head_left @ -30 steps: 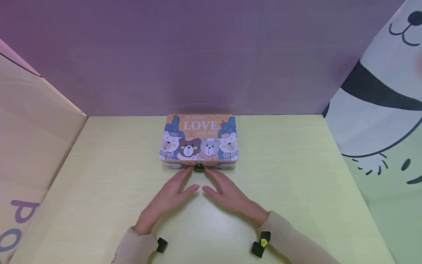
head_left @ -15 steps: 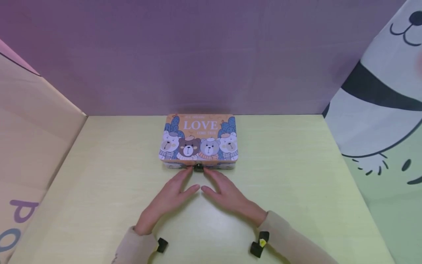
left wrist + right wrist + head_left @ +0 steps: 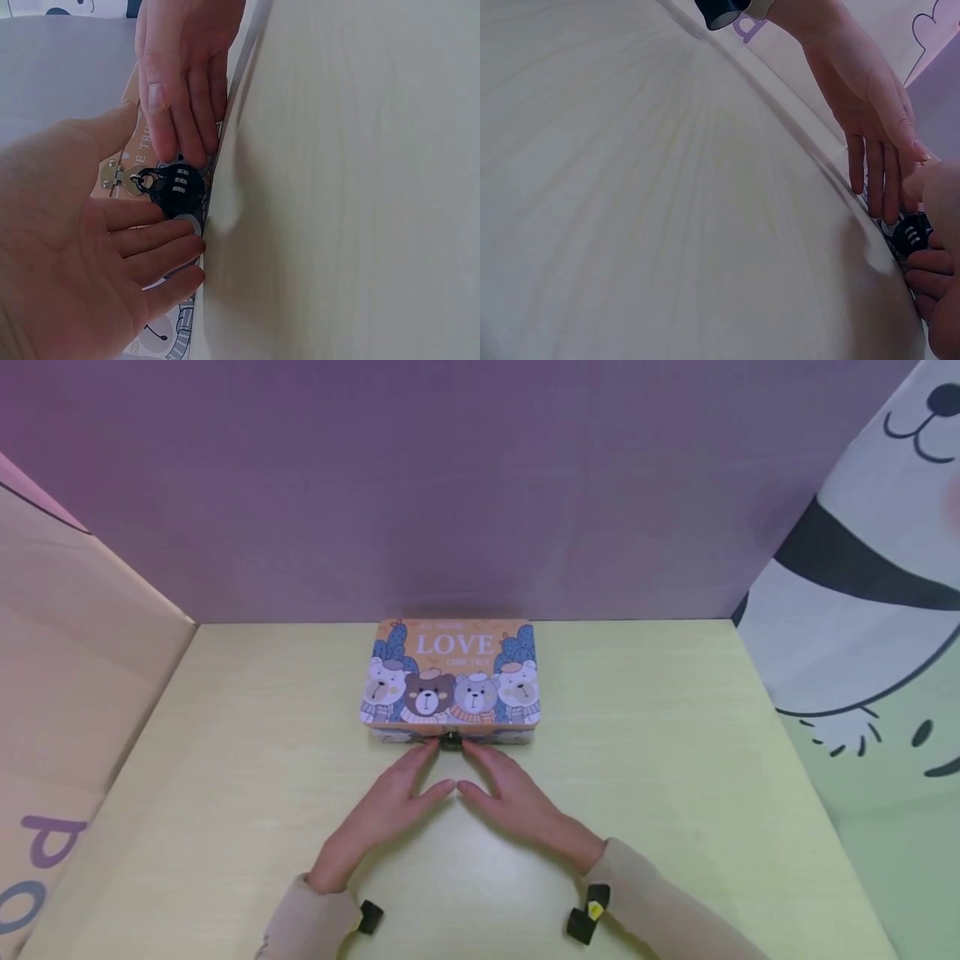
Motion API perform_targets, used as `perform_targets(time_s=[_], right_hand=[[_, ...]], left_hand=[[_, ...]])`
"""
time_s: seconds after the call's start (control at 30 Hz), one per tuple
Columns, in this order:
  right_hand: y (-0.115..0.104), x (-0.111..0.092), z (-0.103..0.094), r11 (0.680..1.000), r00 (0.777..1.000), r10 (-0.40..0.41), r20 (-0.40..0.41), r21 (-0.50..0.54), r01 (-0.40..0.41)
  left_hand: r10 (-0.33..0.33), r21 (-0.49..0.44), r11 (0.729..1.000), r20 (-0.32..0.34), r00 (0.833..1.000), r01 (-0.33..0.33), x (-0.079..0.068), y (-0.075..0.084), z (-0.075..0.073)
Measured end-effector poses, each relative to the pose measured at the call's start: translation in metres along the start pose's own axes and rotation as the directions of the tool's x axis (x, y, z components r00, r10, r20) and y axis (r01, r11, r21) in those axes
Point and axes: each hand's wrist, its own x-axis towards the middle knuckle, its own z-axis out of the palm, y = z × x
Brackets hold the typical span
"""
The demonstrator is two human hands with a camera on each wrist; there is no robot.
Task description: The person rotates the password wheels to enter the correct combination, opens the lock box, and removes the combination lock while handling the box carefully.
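The tin box point(image 3: 450, 693) rests closed on the table point(image 3: 637, 735). The combination padlock point(image 3: 180, 191) hangs at the front of the tin box, its shackle at the brass clasp point(image 3: 120, 178). Left hand point(image 3: 388, 802) and right hand point(image 3: 521, 802) are positioned in front of the tin box, flanking the padlock. Left fingers: extended, slightly spread. Right fingers: extended, close together. Neither set pinches anything; whether the fingertips bear on the padlock cannot be told. Change over the last second: the thumb tips draw slightly nearer each other; the tin box does not shift. Assessment: holding position, with no unfastening evident.
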Motion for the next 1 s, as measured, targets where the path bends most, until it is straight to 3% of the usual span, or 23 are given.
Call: perform_targets(time_s=[1.0], right_hand=[[-0.001,0.0028,-0.0004,0.999,1.0,-0.002,0.003,-0.044,0.002]], left_hand=[[0.027,-0.011,1.0,-0.037,0.999,-0.028,0.0029,0.0009,0.0052]])
